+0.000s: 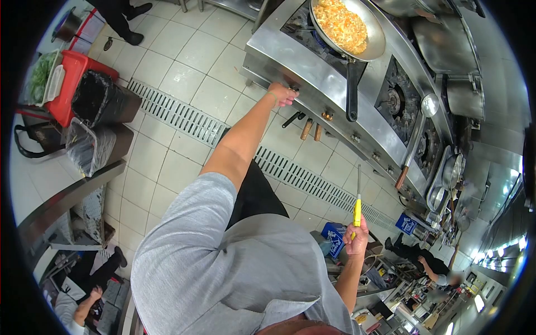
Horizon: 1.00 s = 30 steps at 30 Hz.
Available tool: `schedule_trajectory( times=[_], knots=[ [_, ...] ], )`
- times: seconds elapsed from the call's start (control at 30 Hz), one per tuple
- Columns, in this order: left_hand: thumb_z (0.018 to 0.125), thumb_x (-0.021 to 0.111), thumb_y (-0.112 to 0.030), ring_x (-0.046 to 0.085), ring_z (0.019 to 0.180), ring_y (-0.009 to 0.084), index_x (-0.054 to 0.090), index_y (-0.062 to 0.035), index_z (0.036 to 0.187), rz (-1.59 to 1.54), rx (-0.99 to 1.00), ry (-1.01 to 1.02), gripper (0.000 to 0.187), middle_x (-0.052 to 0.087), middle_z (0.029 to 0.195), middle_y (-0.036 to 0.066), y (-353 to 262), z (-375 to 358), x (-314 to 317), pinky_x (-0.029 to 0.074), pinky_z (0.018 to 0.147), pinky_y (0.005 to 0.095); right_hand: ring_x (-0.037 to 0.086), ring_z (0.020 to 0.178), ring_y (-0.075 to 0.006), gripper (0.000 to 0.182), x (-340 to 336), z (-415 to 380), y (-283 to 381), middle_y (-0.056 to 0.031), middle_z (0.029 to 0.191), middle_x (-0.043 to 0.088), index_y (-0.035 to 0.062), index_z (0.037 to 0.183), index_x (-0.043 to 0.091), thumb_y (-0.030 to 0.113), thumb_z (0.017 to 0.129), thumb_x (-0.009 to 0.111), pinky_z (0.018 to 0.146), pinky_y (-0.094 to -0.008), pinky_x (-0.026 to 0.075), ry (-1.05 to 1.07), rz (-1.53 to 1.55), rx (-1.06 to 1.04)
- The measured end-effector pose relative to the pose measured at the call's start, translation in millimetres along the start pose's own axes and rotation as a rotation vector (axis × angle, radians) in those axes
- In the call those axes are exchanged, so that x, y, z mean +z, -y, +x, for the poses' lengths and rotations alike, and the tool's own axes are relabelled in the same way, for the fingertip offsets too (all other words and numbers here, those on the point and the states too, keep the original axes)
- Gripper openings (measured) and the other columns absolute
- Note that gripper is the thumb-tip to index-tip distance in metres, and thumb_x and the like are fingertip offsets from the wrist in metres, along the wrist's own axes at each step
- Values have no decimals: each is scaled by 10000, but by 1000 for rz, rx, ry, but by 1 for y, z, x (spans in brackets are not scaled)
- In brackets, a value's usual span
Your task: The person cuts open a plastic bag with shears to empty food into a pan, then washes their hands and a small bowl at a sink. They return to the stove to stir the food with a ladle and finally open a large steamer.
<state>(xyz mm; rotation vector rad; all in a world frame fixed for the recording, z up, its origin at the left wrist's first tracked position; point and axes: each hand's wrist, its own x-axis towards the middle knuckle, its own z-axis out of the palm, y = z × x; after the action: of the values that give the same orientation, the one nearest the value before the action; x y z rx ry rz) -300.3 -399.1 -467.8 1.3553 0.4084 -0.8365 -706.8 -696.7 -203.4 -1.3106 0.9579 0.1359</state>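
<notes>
My left hand [283, 95] is at a knob on the stove's front panel, its fingers closed around it; the knob is mostly hidden by the fingers. In my right hand [356, 237] is a yellow-handled lighter [357, 209], held upright, its thin metal rod pointing at the stove's front edge. On a burner of the steel stove [315, 75] sits a frying pan [378, 42] of orange and yellow chopped food [339, 25]. The pan's black handle [351, 92] reaches over the front edge.
A ladle [429, 105] lies across the stove at the right. Wooden handles [306, 129] hang below the knobs. Black-lined bins [100, 97] and a red crate [66, 84] stand at the left. Other people [416, 252] are at the lower right, lower left and top left.
</notes>
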Motion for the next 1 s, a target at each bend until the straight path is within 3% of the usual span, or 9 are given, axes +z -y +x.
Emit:
schedule_trajectory(
  times=[0.47, 0.57, 0.67, 0.77, 0.8, 0.83, 0.87, 0.93, 1.0],
  knots=[
    [791, 829, -330, 697, 889, 175, 679, -68, 1065, 19, -23, 56, 408, 722, 1046, 72, 0, 0, -2, 504, 753, 319, 336, 408, -80, 635, 14, -8, -4, 10, 615, 435, 87, 1388, 506, -23, 763, 524, 365, -222, 319, -21, -1, 27],
    [771, 846, -307, 686, 799, 169, 688, -44, 1012, 9, -20, 23, 390, 723, 961, 53, 1, 3, 0, 504, 633, 304, 342, 408, -81, 648, 12, -10, -6, 8, 609, 439, 91, 1401, 499, -22, 763, 524, 368, -225, 318, -17, 6, 44],
    [779, 842, -327, 661, 782, 154, 674, -78, 980, -8, -22, 62, 362, 706, 947, 39, 14, 15, -6, 512, 702, 295, 352, 418, -78, 670, 7, -15, -9, 11, 618, 452, 96, 1427, 481, -11, 768, 541, 380, -227, 313, 16, -11, 52],
    [910, 694, -317, 480, 571, 83, 659, -146, 892, 310, 268, 241, 175, 587, 696, -43, 51, 25, -47, 400, 501, 250, 388, 472, -62, 674, -6, -33, -5, 29, 688, 489, 96, 1443, 473, 28, 785, 603, 411, -226, 316, -26, -75, -4],
    [933, 656, -358, 435, 518, 97, 659, -137, 723, 256, 201, 297, 305, 534, 604, -26, 53, 3, -48, 397, 488, 311, 405, 502, -54, 674, -9, -45, -4, 37, 726, 506, 95, 1446, 474, 48, 793, 635, 430, -223, 321, -99, -97, -24],
    [950, 608, -280, 474, 505, 79, 645, -142, 826, 290, 106, 376, 189, 553, 641, -47, 104, 60, -96, 373, 438, 280, 411, 550, -34, 643, -21, -58, -4, 53, 799, 508, 93, 1431, 495, 87, 814, 676, 458, -216, 330, -90, -104, -75],
    [966, 563, -237, 475, 478, 85, 658, -140, 838, 899, -31, 215, 186, 559, 633, -40, 82, 32, -91, 369, 416, 285, 546, 685, -101, 618, -24, -76, 13, -8, 916, 612, 80, 1428, 496, 128, 843, 692, 593, -275, 458, -196, -293, -87],
    [985, 522, -236, 547, 528, 110, 677, -110, 925, 829, -96, 339, 209, 632, 714, 5, 111, 37, -119, 431, 449, 280, 574, 1197, -283, 595, -70, -106, -4, -159, 1285, 633, 66, 1416, 494, 260, 893, 699, 1019, -381, 431, -402, -563, -488],
    [1004, 481, -234, 619, 577, 135, 697, -80, 1011, 857, -342, 506, 266, 705, 795, 51, 106, -6, -133, 492, 481, 274, 602, 1165, -303, 568, -93, -180, 3, -167, 1307, 617, 59, 1399, 503, 315, 919, 665, 1002, -369, 455, -648, -535, -490]
  ],
)
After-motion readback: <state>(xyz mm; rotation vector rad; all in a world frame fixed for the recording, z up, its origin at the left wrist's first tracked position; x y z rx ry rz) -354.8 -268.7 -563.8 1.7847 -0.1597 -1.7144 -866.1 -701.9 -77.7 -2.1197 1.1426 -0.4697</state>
